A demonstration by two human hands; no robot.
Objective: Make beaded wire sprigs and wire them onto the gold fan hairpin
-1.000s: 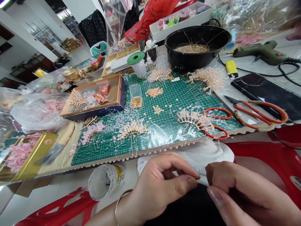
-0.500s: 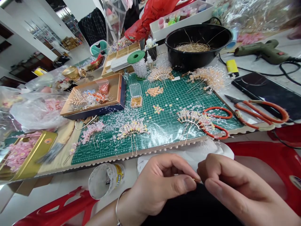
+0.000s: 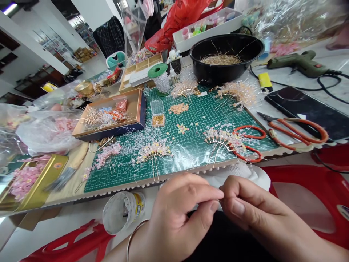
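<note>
1. Where the desk (image 3: 294, 80) ends in a front edge trimmed with round white bobbles, two bare hands are close together just in front of it, above black cloth.
2. The left hand (image 3: 177, 214), a smooth metal bangle (image 3: 131, 236) at its wrist, has thumb and forefinger nearly closed at the tips on a thin piece (image 3: 219, 200), too small to identify; that piece sits between the two hands.
3. The right hand (image 3: 259, 214) is just beside those fingertips, its fingers curled and its thumb pressed to the bent forefinger; whether anything is pinched inside, I cannot tell.
4. On the glossy green cutting mat (image 3: 125, 178), along the desk's front edge, lie three arched, beaded hairpieces: a pink one (image 3: 109, 151) toward the left corner, a pink-and-yellow one (image 3: 154, 150) near the middle, and a fuller one (image 3: 222, 136) farther right, overlapping red-handled scissors (image 3: 264, 133).
5. Loose clear beads (image 3: 133, 136) scatter near a hinged plastic case (image 3: 157, 106) of gold grains and flat peach pieces (image 3: 178, 108).
6. Toward the far edge stand a round black basin (image 3: 215, 74) of dry, strawlike strands (image 3: 220, 59) and a green-rimmed spool (image 3: 157, 70) wound with clear beading.
7. By the left edge, a shiny gold tin (image 3: 54, 182) holds pink blossoms (image 3: 28, 178), near a grey-bristled brush (image 3: 62, 178).
8. Toward the right edge lie orange-wrapped cutters (image 3: 321, 131) and a dull green glue gun (image 3: 302, 63).
</note>
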